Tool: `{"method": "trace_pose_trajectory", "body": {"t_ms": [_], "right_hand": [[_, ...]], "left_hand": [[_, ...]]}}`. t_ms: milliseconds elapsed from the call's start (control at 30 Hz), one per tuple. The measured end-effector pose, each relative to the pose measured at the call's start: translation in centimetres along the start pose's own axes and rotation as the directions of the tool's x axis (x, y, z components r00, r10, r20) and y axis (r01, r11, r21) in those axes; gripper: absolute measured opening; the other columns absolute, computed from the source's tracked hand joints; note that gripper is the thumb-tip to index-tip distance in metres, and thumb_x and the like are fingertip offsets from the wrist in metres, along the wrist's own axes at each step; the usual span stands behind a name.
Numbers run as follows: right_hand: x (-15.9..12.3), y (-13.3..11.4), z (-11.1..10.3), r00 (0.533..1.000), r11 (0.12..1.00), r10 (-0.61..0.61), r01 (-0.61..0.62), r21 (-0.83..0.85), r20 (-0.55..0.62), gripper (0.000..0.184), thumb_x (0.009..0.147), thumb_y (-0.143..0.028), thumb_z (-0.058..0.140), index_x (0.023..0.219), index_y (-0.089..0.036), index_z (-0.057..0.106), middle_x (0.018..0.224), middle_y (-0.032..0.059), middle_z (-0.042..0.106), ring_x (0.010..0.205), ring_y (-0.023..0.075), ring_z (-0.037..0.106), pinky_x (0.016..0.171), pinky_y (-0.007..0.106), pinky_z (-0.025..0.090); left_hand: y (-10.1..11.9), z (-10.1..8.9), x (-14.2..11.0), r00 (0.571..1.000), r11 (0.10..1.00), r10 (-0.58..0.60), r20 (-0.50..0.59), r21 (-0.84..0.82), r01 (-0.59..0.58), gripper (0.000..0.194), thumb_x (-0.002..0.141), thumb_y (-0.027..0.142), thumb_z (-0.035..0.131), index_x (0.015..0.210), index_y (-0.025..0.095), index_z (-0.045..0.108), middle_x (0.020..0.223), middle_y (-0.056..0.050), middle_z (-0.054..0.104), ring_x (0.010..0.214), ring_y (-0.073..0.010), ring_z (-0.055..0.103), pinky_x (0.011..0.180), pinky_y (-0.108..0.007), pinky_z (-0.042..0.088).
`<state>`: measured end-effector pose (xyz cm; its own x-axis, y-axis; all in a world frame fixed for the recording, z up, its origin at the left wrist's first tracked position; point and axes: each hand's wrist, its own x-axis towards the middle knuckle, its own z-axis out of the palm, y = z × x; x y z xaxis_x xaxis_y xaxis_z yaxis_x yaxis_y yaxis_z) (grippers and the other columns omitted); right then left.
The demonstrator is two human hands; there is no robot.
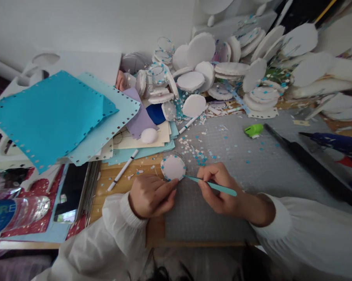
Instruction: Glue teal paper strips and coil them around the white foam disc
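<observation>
A small round white disc (173, 168), ringed with tiny blue and white paper flowers, lies at the left edge of the grey cutting mat (211, 218). My left hand (154, 195) is closed, its index fingertip pressing the disc's lower edge. Teal tweezers (222, 189) are pinched in my right hand (219, 187), and their tip meets the disc's right edge. Whether a flower sits in the tip is too small to tell. Loose blue and white paper flowers (197, 154) are scattered just above the disc and my right hand.
White discs (190, 81) are heaped at the back. Punched blue paper (55, 113), a phone (72, 191) and a water bottle (18, 212) are on the left. A white pen (123, 170) lies nearby. Rightward are a green object (254, 130), a black-handled tool (310, 164) and a blue glue gun (336, 141).
</observation>
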<state>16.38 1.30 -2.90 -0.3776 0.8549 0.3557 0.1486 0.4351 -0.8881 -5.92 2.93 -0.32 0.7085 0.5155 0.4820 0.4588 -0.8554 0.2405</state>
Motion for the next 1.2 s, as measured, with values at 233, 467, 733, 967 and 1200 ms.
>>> {"method": "trace_pose_trajectory", "body": {"t_ms": [233,467,733,967,1200], "right_hand": [[0.09,-0.09,-0.07,0.998,0.992,-0.060,0.064,-0.112,0.037,0.020,0.082,-0.008,0.048,0.094,-0.021,0.037,0.074,-0.0016,0.046,0.061,0.0102,0.046,0.057,0.025,0.039],[0.20,-0.05,-0.31,0.988,0.967,-0.128,0.144,-0.212,0.085,0.018,0.082,-0.010,0.048,0.091,-0.021,0.038,0.073,-0.0008,0.049,0.062,0.0114,0.047,0.058,0.026,0.040],[0.21,-0.18,-0.32,0.992,0.967,-0.115,0.126,-0.223,0.060,0.018,0.082,-0.011,0.049,0.091,-0.021,0.038,0.072,-0.0017,0.047,0.060,0.0110,0.046,0.057,0.025,0.039],[0.57,-0.52,-0.65,0.999,0.985,0.018,-0.024,-0.168,-0.041,0.015,0.084,-0.013,0.048,0.091,-0.021,0.038,0.075,-0.0008,0.047,0.061,0.0105,0.048,0.055,0.024,0.041],[0.83,-0.71,-0.72,1.000,0.981,0.017,-0.017,-0.194,0.001,0.013,0.085,-0.013,0.048,0.090,-0.021,0.038,0.074,-0.0006,0.047,0.060,0.0104,0.046,0.054,0.024,0.041]], "left_hand": [[-0.02,0.04,-0.03,1.000,1.000,0.001,0.003,0.008,-0.001,0.020,0.081,0.014,0.052,0.097,0.010,0.064,0.053,0.001,0.061,0.041,-0.0115,0.052,0.040,-0.024,0.033],[0.02,-0.01,0.08,1.000,1.000,0.000,-0.003,0.005,0.000,0.021,0.081,0.014,0.051,0.098,0.012,0.063,0.053,0.001,0.061,0.042,-0.0107,0.052,0.040,-0.022,0.035],[0.01,0.02,0.22,1.000,1.000,0.008,-0.014,-0.002,-0.008,0.021,0.080,0.013,0.051,0.097,0.011,0.063,0.054,0.001,0.061,0.042,-0.0113,0.053,0.040,-0.023,0.035],[0.03,-0.05,0.18,1.000,1.000,0.001,-0.017,0.002,-0.001,0.021,0.080,0.013,0.051,0.096,0.011,0.064,0.053,0.001,0.061,0.041,-0.0113,0.053,0.039,-0.023,0.035],[0.01,0.01,0.01,1.000,1.000,-0.003,-0.017,-0.001,0.003,0.020,0.080,0.014,0.052,0.096,0.011,0.064,0.053,0.001,0.061,0.042,-0.0117,0.054,0.040,-0.023,0.037]]}}
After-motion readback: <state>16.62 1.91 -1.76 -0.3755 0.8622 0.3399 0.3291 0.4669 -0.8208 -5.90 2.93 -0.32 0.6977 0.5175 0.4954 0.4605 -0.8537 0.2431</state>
